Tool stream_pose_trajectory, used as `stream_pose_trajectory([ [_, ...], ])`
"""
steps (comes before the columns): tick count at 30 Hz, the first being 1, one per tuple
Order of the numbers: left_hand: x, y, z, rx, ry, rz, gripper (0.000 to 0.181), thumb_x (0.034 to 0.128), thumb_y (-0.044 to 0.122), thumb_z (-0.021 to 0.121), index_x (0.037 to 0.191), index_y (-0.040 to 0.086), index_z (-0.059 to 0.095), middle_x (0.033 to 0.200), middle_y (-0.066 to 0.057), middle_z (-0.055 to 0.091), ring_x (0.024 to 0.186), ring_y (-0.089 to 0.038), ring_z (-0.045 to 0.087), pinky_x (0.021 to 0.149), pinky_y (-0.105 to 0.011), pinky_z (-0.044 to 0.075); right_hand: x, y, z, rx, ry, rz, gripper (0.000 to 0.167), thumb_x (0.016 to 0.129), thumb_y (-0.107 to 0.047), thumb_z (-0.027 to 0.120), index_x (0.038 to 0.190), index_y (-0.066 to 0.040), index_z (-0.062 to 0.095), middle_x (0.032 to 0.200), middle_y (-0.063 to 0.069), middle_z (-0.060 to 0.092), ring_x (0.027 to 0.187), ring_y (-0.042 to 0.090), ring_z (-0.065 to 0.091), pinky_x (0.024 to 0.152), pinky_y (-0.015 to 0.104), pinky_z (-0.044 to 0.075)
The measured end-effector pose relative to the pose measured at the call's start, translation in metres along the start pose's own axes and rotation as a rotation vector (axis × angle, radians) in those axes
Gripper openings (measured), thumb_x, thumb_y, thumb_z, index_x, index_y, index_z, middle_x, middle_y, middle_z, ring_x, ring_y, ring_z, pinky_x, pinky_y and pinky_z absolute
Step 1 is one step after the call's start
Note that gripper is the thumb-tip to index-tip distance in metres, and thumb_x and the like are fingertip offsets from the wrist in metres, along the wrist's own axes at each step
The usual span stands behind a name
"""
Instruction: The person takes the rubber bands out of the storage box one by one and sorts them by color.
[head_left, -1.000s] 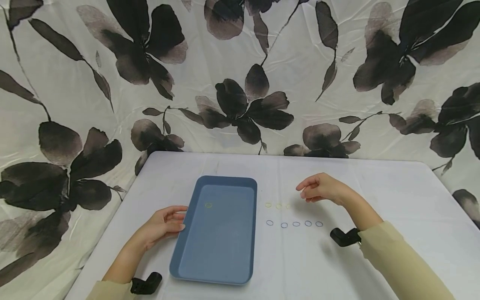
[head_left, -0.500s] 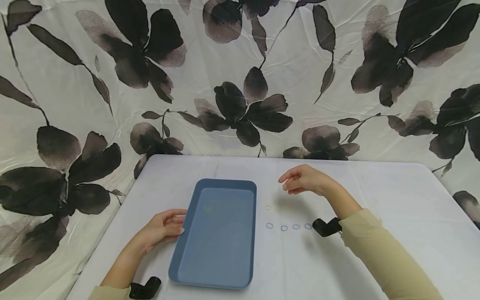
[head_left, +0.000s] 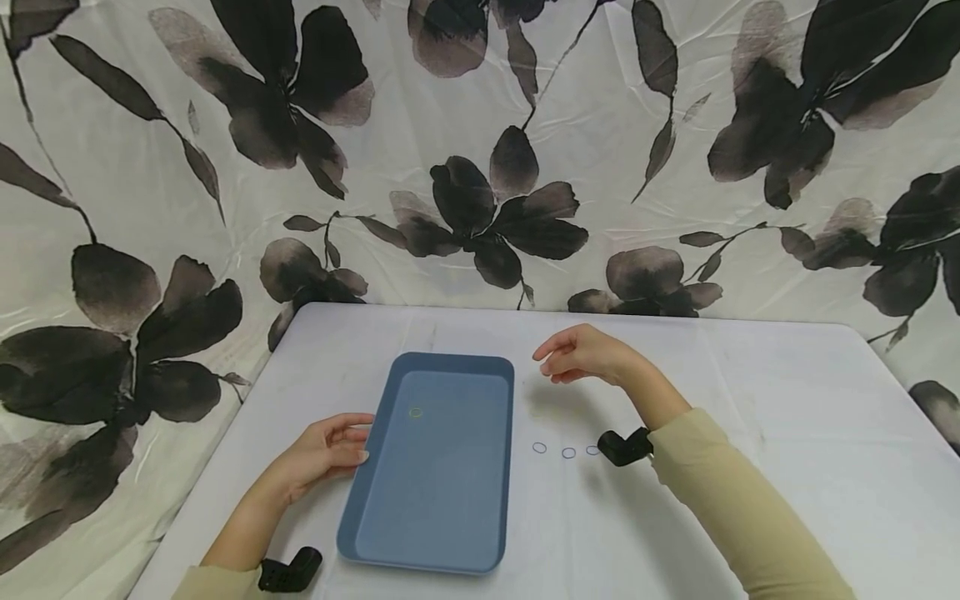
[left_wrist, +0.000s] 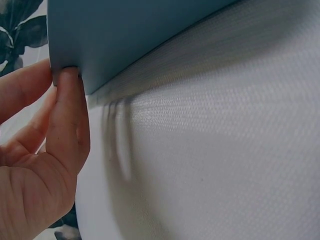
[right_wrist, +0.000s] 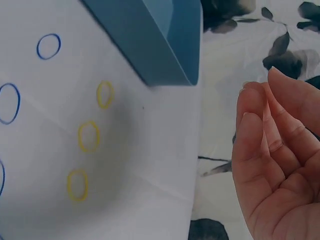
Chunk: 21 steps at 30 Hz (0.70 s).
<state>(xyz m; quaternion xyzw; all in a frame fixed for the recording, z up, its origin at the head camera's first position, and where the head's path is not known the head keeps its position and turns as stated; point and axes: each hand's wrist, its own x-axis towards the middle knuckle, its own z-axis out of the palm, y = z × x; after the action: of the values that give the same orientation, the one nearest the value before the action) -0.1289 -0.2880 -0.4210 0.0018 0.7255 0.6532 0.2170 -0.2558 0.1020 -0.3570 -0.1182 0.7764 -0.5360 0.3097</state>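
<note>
A blue rectangular tray [head_left: 427, 475] lies on the table, with a thin yellow ring [head_left: 416, 412] inside near its far left. At the tray's left rim, my left hand [head_left: 326, 454] pinches the edge; in the left wrist view its fingertips [left_wrist: 66, 75] touch the outer wall. My right hand [head_left: 581, 354] hovers right of the tray's far end, fingers loosely bent, nothing visible in it. Beneath it, the right wrist view shows three yellow rings [right_wrist: 89, 136] on the cloth, indistinct in the head view. Blue rings [head_left: 568, 452] lie nearer me, some hidden behind the right wrist.
A white cloth covers the table [head_left: 787, 400]. Behind it hangs a white curtain [head_left: 630, 167] with dark flowers. Each wrist carries a black camera [head_left: 624, 448], the right one above the blue rings.
My right hand has moved left toward the tray and slightly away from me, its wrist now covering some blue rings. The left hand and tray have stayed put.
</note>
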Motion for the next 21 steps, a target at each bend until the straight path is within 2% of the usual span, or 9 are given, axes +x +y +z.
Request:
stream_pose_trajectory([
  [6,-0.001,0.0,0.0,0.009,0.004,-0.002,0.066,0.0841,-0.002,0.062,0.139,-0.012,0.027,0.118,-0.02,0.052,0.094,-0.012,0.06,0.075,-0.027,0.051,0.011,-0.006,0.012,-0.005,-0.015,-0.005,0.029,0.086,-0.001,0.063,0.113,0.008,0.06,0.08,0.003,0.068,0.069,0.015,0.061,0.067,0.026,0.051],
  [13,0.0,0.004,0.0,0.013,0.001,0.003,0.066,0.084,-0.002,0.062,0.138,-0.013,0.027,0.112,-0.016,0.055,0.092,-0.012,0.061,0.075,-0.027,0.051,0.023,-0.016,0.026,0.002,-0.029,-0.011,0.029,0.086,0.0,0.062,0.113,0.01,0.06,0.078,0.002,0.067,0.066,0.014,0.061,0.064,0.025,0.051],
  [21,-0.002,0.005,0.003,0.03,0.019,-0.01,0.065,0.0838,-0.002,0.063,0.138,-0.012,0.028,0.114,-0.021,0.051,0.09,-0.011,0.06,0.073,-0.027,0.051,0.038,-0.019,0.045,0.017,-0.033,-0.013,0.03,0.084,-0.002,0.065,0.112,0.01,0.061,0.074,0.0,0.064,0.064,0.012,0.06,0.063,0.025,0.051],
])
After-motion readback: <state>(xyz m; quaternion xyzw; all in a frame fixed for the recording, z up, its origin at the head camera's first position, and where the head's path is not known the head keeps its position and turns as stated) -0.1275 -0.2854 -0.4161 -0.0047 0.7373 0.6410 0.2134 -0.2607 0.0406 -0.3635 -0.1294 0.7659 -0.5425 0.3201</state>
